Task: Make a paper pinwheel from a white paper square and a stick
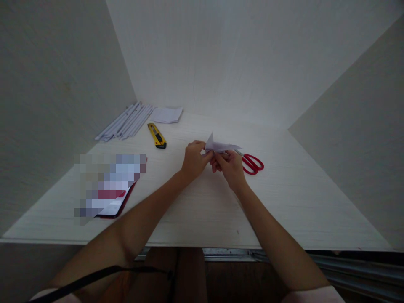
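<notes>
A: Where's the paper?

B: Mid-desk, held just above the desk between both hands. The left hand pinches its near-left end, thumb on top. The right hand grips it from below, fingers curled under the fold. Both are closed on it.

A: What's around them?

B: Red scissors at about three o'clock from the right hand, just beside it, partly behind the paper. A yellow knife at ten o'clock from the left hand, near. Farther out at eleven, a bundle of rolled strips and a small stack of sheets. A red-edged case lies at eight o'clock, partly blurred.

A: What could go wrong?

B: My guess: the paper is thin and already folded, so an uneven pull between the two pinches could tear or skew the crease. The right wrist sits close to the scissors; a sweep outward might knock them. I can't tell whether the knife's blade is out.
</notes>
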A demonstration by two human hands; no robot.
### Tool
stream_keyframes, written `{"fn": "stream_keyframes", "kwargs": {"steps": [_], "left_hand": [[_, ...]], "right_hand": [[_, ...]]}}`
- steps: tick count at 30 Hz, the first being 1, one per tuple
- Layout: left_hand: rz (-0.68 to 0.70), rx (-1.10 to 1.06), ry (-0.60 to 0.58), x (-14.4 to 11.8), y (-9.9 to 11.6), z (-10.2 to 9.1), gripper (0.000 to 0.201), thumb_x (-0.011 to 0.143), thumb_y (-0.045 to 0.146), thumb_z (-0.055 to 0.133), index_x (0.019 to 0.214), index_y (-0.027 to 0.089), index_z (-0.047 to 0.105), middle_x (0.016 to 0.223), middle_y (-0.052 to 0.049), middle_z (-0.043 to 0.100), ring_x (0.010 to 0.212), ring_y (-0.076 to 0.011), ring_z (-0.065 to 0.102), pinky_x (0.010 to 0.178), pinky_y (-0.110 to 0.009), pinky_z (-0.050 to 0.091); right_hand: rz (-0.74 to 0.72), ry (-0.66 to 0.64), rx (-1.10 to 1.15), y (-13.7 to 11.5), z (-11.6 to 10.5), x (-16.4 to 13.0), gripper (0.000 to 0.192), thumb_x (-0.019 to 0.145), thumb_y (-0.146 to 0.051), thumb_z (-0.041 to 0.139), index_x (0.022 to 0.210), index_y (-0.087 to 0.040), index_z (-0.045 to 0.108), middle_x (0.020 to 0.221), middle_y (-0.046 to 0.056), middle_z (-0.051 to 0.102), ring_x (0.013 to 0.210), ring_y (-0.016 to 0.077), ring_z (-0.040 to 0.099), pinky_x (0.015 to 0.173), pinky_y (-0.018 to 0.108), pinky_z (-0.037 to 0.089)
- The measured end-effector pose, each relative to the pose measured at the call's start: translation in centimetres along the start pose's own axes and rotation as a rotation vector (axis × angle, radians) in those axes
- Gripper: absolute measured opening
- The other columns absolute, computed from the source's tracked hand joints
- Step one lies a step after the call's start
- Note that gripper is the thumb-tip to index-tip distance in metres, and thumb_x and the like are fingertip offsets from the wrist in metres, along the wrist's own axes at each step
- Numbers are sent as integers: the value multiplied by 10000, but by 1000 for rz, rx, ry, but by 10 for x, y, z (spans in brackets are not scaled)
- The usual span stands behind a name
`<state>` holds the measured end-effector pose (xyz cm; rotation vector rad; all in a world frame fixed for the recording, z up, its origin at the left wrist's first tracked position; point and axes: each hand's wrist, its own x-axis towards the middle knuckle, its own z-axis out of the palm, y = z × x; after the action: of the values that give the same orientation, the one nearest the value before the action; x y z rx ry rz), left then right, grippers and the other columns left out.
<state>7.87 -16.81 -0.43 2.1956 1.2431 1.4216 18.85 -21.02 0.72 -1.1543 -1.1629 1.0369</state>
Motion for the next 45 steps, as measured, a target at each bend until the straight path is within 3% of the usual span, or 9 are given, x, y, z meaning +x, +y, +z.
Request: {"fn": "stream_keyframes", "kwargs": {"steps": [17, 45], "left_hand": [[275, 19, 84, -5, -3, 6, 95, 734, 153, 510, 649, 144, 553, 705, -51, 628, 796, -167, 567, 725, -315, 423], [417, 94, 41, -4, -14, 12, 104, 743, 141, 454, 683, 150, 538, 728, -64, 624, 805, -170, 563, 721, -325, 427]], "right_hand": [[-61, 42, -127, 11, -2, 1, 210, 723, -300, 516, 578, -169, 439, 438, -28, 494, 341, 63, 429, 346, 193, 291], [-44, 90, -184, 12, 1, 1, 232, 696, -210, 466, 468, -165, 455, 362, -29, 437, 306, 58, 365, 314, 189, 233]]}}
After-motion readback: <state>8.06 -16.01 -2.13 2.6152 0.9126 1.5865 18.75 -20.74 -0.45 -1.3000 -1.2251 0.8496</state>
